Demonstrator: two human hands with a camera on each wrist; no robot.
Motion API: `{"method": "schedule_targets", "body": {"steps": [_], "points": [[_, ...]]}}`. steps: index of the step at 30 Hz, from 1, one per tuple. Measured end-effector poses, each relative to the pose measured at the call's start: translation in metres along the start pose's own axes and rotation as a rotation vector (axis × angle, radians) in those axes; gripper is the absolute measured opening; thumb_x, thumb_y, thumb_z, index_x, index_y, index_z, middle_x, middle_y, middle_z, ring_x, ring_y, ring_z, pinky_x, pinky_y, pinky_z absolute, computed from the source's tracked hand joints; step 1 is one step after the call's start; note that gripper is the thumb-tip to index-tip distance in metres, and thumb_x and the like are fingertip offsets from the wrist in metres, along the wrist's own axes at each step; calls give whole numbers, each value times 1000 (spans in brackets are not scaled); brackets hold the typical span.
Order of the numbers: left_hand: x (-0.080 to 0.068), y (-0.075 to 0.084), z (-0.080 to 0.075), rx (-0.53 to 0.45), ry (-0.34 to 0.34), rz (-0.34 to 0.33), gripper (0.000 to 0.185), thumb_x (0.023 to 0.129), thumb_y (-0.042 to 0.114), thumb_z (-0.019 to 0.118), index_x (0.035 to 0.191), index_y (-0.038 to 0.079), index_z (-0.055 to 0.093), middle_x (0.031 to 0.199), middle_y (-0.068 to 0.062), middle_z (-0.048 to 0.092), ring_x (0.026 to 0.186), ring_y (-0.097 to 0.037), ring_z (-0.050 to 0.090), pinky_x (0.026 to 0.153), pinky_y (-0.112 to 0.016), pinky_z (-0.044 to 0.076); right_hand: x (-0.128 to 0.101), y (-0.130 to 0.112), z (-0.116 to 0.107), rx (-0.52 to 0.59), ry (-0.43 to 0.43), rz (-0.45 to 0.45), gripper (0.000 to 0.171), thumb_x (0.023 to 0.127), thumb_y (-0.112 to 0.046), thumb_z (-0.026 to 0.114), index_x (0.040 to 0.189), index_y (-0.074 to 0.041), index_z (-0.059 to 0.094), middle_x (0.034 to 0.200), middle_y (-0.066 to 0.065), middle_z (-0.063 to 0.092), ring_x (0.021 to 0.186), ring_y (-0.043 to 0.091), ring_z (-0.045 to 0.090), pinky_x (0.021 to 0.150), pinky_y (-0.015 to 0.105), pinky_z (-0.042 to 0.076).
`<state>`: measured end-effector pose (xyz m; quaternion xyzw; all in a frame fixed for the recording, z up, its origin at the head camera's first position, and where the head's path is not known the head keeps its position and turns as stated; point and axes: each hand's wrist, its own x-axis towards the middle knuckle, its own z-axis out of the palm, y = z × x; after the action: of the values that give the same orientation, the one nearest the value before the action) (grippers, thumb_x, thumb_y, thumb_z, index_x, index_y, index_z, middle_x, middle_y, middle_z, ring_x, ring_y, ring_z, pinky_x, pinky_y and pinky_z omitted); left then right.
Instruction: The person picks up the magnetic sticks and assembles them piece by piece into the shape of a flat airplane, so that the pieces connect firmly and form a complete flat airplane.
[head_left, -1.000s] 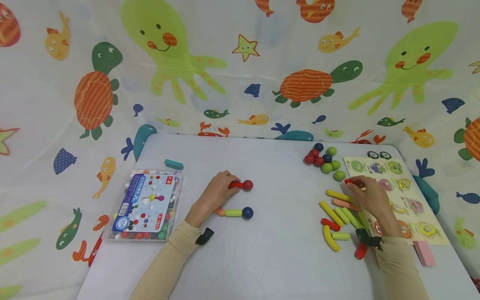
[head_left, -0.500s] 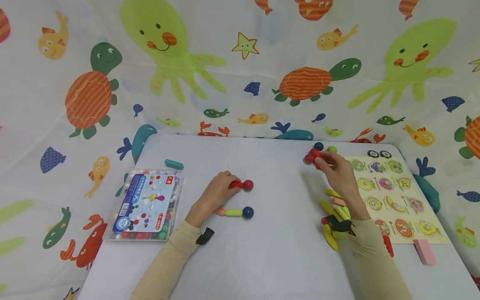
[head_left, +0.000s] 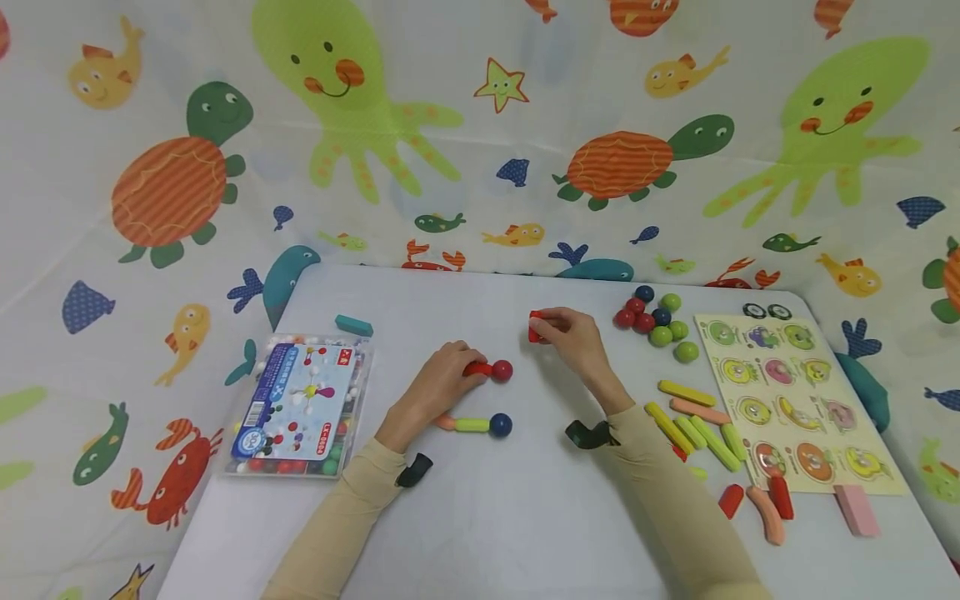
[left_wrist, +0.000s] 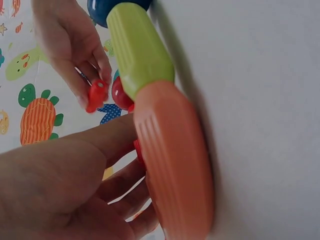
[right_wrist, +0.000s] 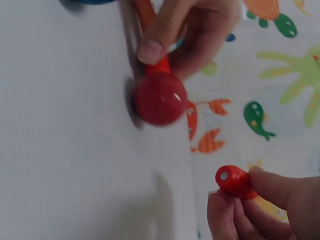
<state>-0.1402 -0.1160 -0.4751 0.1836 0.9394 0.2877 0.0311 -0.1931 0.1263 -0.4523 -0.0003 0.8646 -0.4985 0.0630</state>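
Head view: right hand (head_left: 573, 337) fingers pinch red stick (head_left: 534, 327), its end pointing left.

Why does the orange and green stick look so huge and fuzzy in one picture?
In the left wrist view the orange and green stick lies right against the lens, so it looms large and blurs; in the head view it looks small and sharp beside the left hand.
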Motion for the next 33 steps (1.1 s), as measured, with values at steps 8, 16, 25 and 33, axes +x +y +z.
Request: {"method": "schedule_targets", "body": {"steps": [8, 16, 25, 33], "points": [[1, 0, 0, 10, -3, 5, 29, 91, 19, 78, 118, 9, 73, 106, -7, 67, 99, -21, 57, 87, -34, 54, 4, -5, 38, -51, -10, 28, 42, 93, -38, 74, 120, -6, 72, 103, 12, 74, 92, 24, 65, 75, 25, 51], [1, 0, 0, 10, 0, 17, 29, 90, 18, 78, 117, 7, 73, 107, -9, 68, 98, -22, 58, 86, -34, 54, 1, -4, 50, -46, -34, 71, 42, 92, -38, 75, 117, -5, 73, 94, 10, 75, 86, 22, 68, 77, 29, 52], [1, 0, 0, 7, -6, 24, 29, 91, 18, 78, 117, 7, 73, 106, -10, 68, 96, -22, 58, 84, -34, 53, -2, -5, 52, -40, -59, 91, 40, 93, -36, 74, 117, -5, 73, 99, 12, 76, 88, 23, 69, 76, 28, 55], [-1, 0, -2, 24, -31, 33, 29, 90, 19, 78, 116, 8, 73, 101, -7, 66, 92, -20, 55, 81, -32, 50, -5, -5, 53, -79, -68, 93, 41, 92, -38, 74, 115, -5, 73, 96, 10, 74, 84, 22, 66, 72, 27, 52]]}}
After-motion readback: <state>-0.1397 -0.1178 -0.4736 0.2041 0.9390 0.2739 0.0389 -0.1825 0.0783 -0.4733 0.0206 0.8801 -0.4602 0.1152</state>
